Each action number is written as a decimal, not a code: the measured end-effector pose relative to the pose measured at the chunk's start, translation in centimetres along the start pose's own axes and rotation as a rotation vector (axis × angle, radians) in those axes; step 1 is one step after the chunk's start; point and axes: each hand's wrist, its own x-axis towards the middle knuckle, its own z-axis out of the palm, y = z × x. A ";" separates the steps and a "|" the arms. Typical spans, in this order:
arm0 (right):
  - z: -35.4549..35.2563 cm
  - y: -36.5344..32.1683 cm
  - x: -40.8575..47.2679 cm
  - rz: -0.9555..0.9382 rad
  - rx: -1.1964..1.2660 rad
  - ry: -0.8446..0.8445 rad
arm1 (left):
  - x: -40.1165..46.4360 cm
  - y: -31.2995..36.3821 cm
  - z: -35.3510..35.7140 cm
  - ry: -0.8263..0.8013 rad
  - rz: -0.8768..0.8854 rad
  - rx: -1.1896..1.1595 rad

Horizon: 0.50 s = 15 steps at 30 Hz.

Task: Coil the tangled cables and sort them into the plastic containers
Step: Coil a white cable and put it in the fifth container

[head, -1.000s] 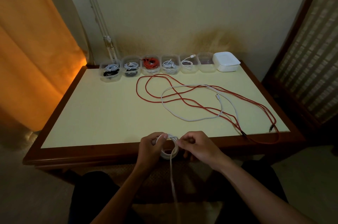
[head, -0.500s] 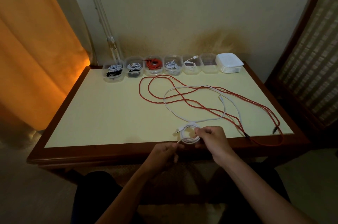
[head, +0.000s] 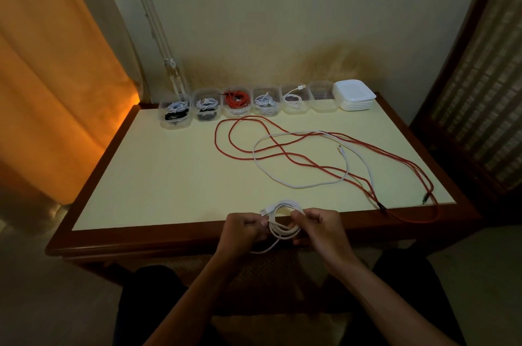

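Hands [head: 282, 228] around white coil [head: 285, 221]

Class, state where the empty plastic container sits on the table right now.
In the head view, the empty container sits at the right end of the row along the table's far edge, between the container with one white cable and the stack of white lids.

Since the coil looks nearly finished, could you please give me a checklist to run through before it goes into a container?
1. Coil held on both sides: ok; left hand and right hand grip it.
2. Loops tidy: ok.
3. Tail wound in: not ok; it hangs loose below the coil.
4. Free container: ok; the sixth container looks empty.
5. Path across the table: not ok; the red cable and the white cable lie loose.
6. Lids within reach: cannot tell.
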 end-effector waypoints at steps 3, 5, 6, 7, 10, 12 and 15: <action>0.1 0.4 0.1 -0.059 -0.070 0.024 | -0.9 0.9 0.3 -0.125 -0.058 -0.221; 0.3 0.7 0.1 -0.063 -0.101 0.023 | -1.0 1.0 0.6 -0.134 -0.070 -0.303; 0.3 0.8 0.1 -0.064 -0.109 0.017 | -1.0 0.9 0.7 -0.110 -0.073 -0.323; 0.4 0.9 0.0 -0.068 -0.108 0.010 | -0.9 0.7 0.8 -0.080 -0.084 -0.337; 0.2 1.1 0.0 -0.069 -0.117 -0.005 | -0.7 0.4 0.9 -0.043 -0.112 -0.309; 0.1 1.5 0.2 -0.049 -0.186 -0.009 | -0.7 0.6 0.9 -0.032 -0.104 -0.279; 0.3 2.3 0.7 -0.145 -0.561 0.068 | -0.4 0.4 0.9 0.031 -0.070 -0.190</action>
